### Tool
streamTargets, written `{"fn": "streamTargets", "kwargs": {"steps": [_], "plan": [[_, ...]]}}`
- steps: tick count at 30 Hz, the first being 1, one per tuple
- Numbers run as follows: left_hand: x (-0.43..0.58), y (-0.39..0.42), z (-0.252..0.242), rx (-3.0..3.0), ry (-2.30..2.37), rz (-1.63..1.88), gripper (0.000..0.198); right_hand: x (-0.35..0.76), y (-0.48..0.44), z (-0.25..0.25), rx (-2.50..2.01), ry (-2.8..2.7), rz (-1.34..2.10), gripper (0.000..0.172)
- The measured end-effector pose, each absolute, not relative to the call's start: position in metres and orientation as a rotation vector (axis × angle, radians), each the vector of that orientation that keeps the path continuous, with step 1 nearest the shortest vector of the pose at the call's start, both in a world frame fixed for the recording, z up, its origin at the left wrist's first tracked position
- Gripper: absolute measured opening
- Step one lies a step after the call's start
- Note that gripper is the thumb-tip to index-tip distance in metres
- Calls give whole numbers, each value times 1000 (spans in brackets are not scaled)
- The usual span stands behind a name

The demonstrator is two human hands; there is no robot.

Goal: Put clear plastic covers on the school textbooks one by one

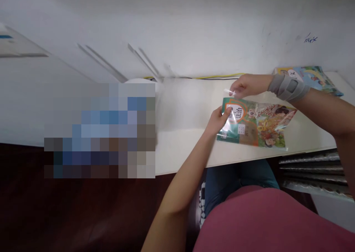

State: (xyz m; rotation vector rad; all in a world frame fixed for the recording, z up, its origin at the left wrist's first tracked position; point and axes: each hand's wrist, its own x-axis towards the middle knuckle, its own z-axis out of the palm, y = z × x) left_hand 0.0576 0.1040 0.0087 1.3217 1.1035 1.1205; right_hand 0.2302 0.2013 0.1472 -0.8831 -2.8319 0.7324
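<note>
A textbook (251, 131) with a green and orange cover and colourful figures lies above the white table, inside a clear plastic sleeve that shines in places. My left hand (219, 119) grips the book's left end, thumb on top of the cover and fingers hidden beneath. Just beyond the book's far left corner is my right hand (243, 85), its fingers curled at a clear plastic flap (229, 93) that sticks out past the edge. The wrist above it wears a grey strap (288, 88).
Several colourful books (316, 80) lie at the table's far right, partly behind my right forearm. A yellow cable (219, 76) runs along the wall behind the white table (180, 148). Shelf-like layers (310, 167) stand below the right front edge. A pixelated patch hides the left side.
</note>
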Motion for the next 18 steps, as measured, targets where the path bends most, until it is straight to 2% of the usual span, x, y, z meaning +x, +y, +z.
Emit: {"fn": "streamTargets", "kwargs": {"steps": [6, 14, 18], "plan": [[60, 100, 12, 1189, 946, 1120, 52, 223, 185, 142, -1002, -2906, 433, 22], [56, 100, 19, 1112, 750, 1121, 39, 230, 171, 145, -966, -2806, 712, 23], [55, 102, 15, 1119, 773, 1127, 37, 228, 157, 149, -1079, -2917, 341, 16]]}}
